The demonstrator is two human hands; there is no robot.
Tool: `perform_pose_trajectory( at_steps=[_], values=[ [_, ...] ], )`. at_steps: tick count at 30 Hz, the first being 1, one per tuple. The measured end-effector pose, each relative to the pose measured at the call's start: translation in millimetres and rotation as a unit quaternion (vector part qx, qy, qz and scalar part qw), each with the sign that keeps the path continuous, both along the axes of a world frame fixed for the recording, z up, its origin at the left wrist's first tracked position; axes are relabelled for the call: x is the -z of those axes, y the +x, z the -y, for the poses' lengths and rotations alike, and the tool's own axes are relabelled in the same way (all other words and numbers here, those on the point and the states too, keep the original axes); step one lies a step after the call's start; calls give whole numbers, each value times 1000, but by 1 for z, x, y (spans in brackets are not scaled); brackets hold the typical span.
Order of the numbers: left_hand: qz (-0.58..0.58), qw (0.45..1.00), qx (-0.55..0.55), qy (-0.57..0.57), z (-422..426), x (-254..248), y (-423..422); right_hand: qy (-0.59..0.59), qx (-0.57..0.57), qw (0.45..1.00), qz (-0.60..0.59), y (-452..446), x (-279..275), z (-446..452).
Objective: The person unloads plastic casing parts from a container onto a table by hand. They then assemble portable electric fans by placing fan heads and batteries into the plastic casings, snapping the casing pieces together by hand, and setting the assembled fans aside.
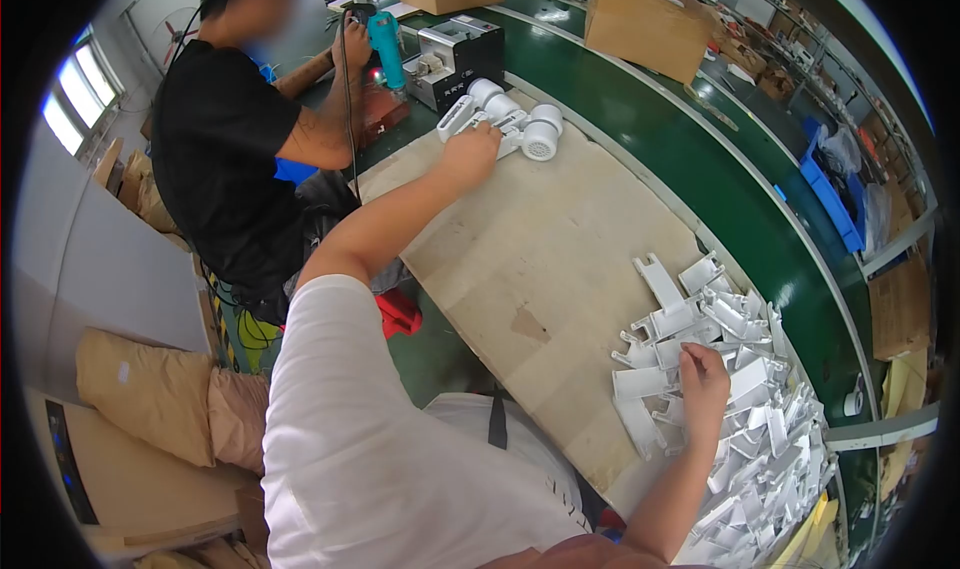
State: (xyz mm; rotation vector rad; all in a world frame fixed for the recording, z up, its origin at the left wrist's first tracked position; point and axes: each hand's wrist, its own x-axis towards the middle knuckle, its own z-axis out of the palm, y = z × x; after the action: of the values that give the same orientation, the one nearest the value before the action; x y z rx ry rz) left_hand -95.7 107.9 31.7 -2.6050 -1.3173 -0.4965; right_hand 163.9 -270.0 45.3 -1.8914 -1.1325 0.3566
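My left hand (472,156) reaches to the far end of the cardboard-covered table and is closed on a white plastic fitting (508,137), part of a small group there. Beside it stand white round heads (541,141), one showing a grille face. My right hand (706,377) is over the near right side, fingers curled together, at the edge of a heap of white plastic channel-shaped pieces (740,319). Whatever lies between those fingertips is too hidden to make out.
Left of the table a co-worker in a black shirt (215,159) holds a teal power screwdriver (385,51) near a black machine (455,59). A green conveyor (640,119) runs along the far side, carrying a cardboard box (645,24). A blue bin (835,189) sits beyond.
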Motion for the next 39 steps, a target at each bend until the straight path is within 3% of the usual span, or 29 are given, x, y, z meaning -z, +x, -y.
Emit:
perform_pose_trajectory(
  at_steps=[2, 6, 9, 11, 15, 16, 18, 23, 25, 26, 29, 31, 37, 39],
  values=[
    [-31, 998, 26, 50, 16, -5, 17, -8, 0, 1000, 18, -1, -2, 0],
    [82, 938, 327, 83, 77, 8, 75, -9, -5, 1000, 23, -3, -3, -3],
    [81, 907, 412, -22, 139, -13, 117, 20, -14, 999, 23, -5, -1, -2],
    [200, 851, 467, -136, 170, -13, 156, 19, -14, 994, 104, -11, -7, -3],
    [285, 766, 502, -282, 209, -17, 210, 22, -88, 961, 261, -15, -37, 7],
    [295, 749, 511, -300, 215, -18, 216, 9, -47, 964, 261, -11, -45, 15],
    [311, 738, 509, -315, 220, -11, 223, 2, -81, 956, 282, 1, -59, 25],
    [341, 732, 468, -359, 198, 24, 229, -39, -1, 931, 363, 72, -76, 65],
    [449, 642, 431, -449, 187, 22, 232, -75, 50, 915, 394, 113, -80, 82],
    [450, 640, 430, -451, 182, 22, 232, -94, 78, 908, 400, 135, -81, 91],
    [464, 656, 401, -440, 165, 26, 234, -172, 179, 885, 394, 208, -81, 122],
    [453, 659, 347, -490, 152, 37, 237, -218, 231, 866, 386, 257, -76, 142],
    [445, 700, 251, -500, 147, 34, 234, -337, 301, 819, 353, 380, -41, 168],
    [434, 710, 267, -486, 148, 33, 233, -369, 356, 794, 326, 413, -26, 168]
  ],
)
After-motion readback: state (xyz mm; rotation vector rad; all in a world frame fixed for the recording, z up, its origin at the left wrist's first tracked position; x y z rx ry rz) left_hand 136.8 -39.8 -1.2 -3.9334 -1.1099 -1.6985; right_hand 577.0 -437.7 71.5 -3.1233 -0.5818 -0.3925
